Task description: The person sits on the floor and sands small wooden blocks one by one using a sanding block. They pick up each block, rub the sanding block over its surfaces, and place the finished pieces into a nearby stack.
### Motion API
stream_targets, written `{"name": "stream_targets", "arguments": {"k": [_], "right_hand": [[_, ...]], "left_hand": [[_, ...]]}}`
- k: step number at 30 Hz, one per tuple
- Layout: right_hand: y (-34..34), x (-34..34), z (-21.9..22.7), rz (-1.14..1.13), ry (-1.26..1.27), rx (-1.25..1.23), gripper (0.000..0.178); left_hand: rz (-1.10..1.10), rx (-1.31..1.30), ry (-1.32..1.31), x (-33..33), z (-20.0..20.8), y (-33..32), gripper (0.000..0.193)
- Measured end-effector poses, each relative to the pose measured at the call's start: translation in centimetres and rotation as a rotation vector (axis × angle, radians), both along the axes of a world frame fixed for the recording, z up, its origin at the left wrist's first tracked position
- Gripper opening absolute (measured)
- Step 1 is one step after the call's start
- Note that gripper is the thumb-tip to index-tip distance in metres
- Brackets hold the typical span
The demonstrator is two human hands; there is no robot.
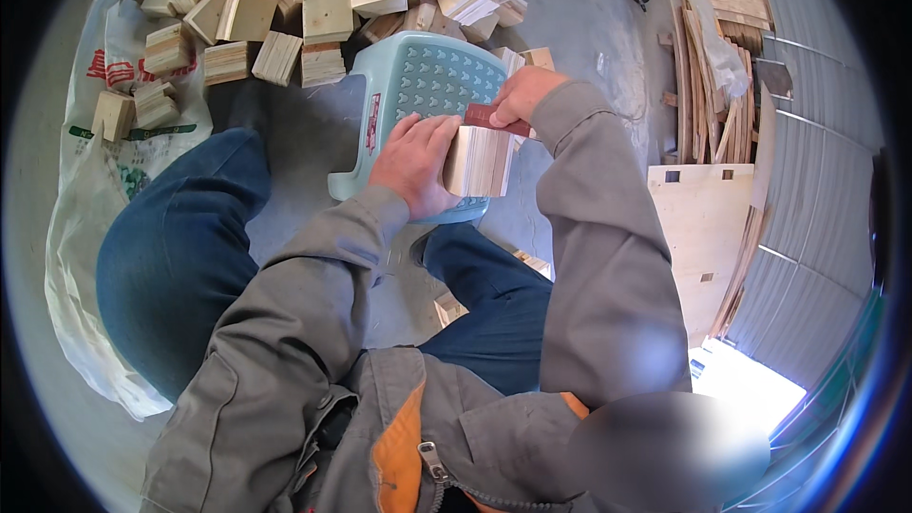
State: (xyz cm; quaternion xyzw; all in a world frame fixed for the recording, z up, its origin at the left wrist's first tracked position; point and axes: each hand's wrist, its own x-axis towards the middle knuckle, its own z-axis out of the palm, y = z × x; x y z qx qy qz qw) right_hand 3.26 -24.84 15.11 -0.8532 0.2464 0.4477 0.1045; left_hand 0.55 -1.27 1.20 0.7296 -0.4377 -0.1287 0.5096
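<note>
On a light blue plastic stool (432, 52) stands a stack of thin square wooden pieces (480, 160), pressed together like a block. My left hand (416, 160) grips this stack from its left side, fingers over the far edge. My right hand (524, 100) is closed on a reddish-brown piece of sandpaper (481, 115), pinched between thumb and fingers. The sandpaper touches the far upper edge of the stack. Part of the sandpaper is hidden under my right fingers.
Many wooden block stacks (328, 16) lie heaped beyond the stool. A white woven sack (85, 190) spreads at the left, with two stacks on it. Boards (703, 228) lean along the corrugated wall (822, 180) at the right. More wood pieces (448, 308) lie near my legs.
</note>
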Motion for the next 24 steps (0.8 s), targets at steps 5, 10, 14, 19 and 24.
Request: {"name": "stream_targets", "arguments": {"k": [5,10,14,19,24], "right_hand": [[-1.9,-0.5,-2.4,0.138,0.049,-0.094,0.041],[-3.4,-2.6,-0.3,-0.102,-0.037,-0.009,0.044],[-0.8,-1.5,4.1,-0.214,-0.165,0.053,0.047],[0.5,-1.7,5.1,-0.197,-0.122,0.126,0.048],[-0.4,-0.4,1.8,-0.022,-0.041,0.099,0.046]], "left_hand": [[0.004,0.005,0.009,0.0,0.0,0.1,0.106],[-0.002,0.013,0.010,0.0,0.2,-0.1,0.105],[0.018,0.011,0.013,0.2,-0.1,0.1,0.104],[0.015,-0.017,-0.008,0.0,-0.2,-0.2,0.105],[-0.002,0.008,-0.009,0.1,-0.3,-0.2,0.104]]}}
